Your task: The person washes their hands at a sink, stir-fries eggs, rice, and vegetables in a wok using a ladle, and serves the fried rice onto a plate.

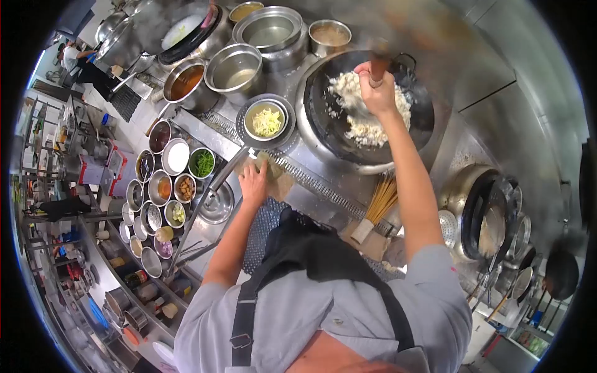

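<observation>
My right hand (377,93) is closed around a wooden-handled wok utensil (379,67) above the large black wok (423,121). The utensil's metal head is blurred among the food. White fried rice with pale yellow bits (370,132) lies across the wok's bottom. At the counter's front edge, my left hand (252,181) has its fingers spread against a greenish-grey cloth (268,163). Just beyond that hand, a bowl of shredded pale yellow vegetable (267,123) sits in a perforated strainer (287,144).
Several ingredient tins, one with chopped greens (202,163), stand at the left. Behind them are a pot of reddish-brown liquid (186,82) and a steel pot (235,71). A bamboo wok brush (380,202) lies at the front right. Another person (73,57) stands far left.
</observation>
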Demonstrator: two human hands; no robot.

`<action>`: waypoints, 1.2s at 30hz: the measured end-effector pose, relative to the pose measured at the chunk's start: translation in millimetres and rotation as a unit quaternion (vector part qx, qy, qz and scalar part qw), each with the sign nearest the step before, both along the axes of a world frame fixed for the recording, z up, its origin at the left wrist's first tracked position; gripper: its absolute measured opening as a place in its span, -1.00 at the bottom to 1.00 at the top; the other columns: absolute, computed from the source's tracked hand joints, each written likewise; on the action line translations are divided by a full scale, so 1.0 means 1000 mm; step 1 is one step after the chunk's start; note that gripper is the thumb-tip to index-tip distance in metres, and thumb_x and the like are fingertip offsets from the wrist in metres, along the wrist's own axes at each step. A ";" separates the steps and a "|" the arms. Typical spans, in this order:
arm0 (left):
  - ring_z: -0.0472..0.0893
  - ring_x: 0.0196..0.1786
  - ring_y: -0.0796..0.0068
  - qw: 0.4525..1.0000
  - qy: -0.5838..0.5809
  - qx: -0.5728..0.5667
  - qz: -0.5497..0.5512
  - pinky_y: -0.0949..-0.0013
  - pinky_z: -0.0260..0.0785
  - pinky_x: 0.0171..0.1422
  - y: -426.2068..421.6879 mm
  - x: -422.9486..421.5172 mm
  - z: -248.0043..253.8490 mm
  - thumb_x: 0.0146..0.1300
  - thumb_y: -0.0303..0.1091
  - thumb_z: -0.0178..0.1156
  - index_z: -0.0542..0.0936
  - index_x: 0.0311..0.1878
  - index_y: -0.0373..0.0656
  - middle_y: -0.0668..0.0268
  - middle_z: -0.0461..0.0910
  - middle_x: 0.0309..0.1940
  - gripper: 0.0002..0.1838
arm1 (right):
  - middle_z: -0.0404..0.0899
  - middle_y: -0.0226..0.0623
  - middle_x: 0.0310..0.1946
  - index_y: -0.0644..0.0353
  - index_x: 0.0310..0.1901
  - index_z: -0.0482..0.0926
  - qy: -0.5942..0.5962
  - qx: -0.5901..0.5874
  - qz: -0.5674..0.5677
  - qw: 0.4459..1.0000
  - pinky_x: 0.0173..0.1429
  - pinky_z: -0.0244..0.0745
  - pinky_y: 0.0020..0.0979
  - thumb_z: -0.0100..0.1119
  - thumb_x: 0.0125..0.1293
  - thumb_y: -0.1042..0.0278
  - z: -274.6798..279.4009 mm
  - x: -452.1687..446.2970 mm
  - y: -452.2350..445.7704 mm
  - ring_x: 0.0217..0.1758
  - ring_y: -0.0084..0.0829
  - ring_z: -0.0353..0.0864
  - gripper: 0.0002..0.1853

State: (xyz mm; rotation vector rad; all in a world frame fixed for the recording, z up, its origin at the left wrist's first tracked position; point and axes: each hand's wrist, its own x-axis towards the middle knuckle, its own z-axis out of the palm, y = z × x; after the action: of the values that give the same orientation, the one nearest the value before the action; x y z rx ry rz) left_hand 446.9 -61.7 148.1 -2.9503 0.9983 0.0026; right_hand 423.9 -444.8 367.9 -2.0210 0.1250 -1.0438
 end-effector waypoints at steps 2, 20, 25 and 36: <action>0.44 0.15 0.12 0.999 0.022 -0.033 0.020 0.04 0.28 0.10 0.000 -0.004 0.005 0.05 -0.34 0.31 0.38 0.43 0.09 0.12 0.46 0.10 -0.22 | 0.49 -0.49 -0.55 0.25 -0.22 0.62 0.078 0.047 0.013 0.996 -0.38 0.34 -0.52 0.09 0.37 0.51 0.027 -0.011 -0.008 -0.53 -0.65 0.41 -0.90; 0.60 -0.48 0.02 0.888 0.162 -0.187 -0.388 0.05 0.45 -0.28 -0.188 -0.021 0.105 0.16 -0.28 0.25 0.58 -0.54 -0.13 0.12 0.57 -0.61 -0.79 | 0.43 -0.40 -0.62 0.34 -0.25 0.57 -0.080 0.330 -0.033 0.940 -0.55 0.38 -0.42 0.04 0.37 0.54 0.011 -0.070 -0.028 -0.63 -0.57 0.41 -0.89; 0.59 -0.52 0.02 0.871 0.112 -0.261 -0.401 0.06 0.46 -0.30 -0.136 -0.016 0.078 0.23 -0.16 0.23 0.55 -0.62 -0.12 0.14 0.59 -0.61 -0.66 | 0.62 -0.28 -0.53 0.29 -0.36 0.63 -0.031 -0.091 -0.171 0.981 -0.25 0.50 -0.38 0.23 0.38 0.20 -0.003 -0.019 0.011 -0.45 -0.47 0.63 -0.71; 0.62 -0.53 0.18 0.837 0.108 -0.274 -0.462 0.11 0.45 -0.33 -0.136 0.031 0.127 0.20 -0.10 0.28 0.60 -0.58 -0.06 0.25 0.61 -0.62 -0.69 | 0.42 -0.40 -0.76 0.22 -0.58 0.49 -0.109 0.019 -0.244 0.963 -0.51 0.35 -0.35 0.19 0.46 0.14 0.062 0.005 0.067 -0.71 -0.50 0.39 -0.55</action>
State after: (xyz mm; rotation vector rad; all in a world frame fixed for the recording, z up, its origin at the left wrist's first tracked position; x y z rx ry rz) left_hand 477.9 -197.4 274.7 -2.5081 2.7391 0.0349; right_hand 428.9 -377.4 429.6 -1.8653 0.5442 -1.5483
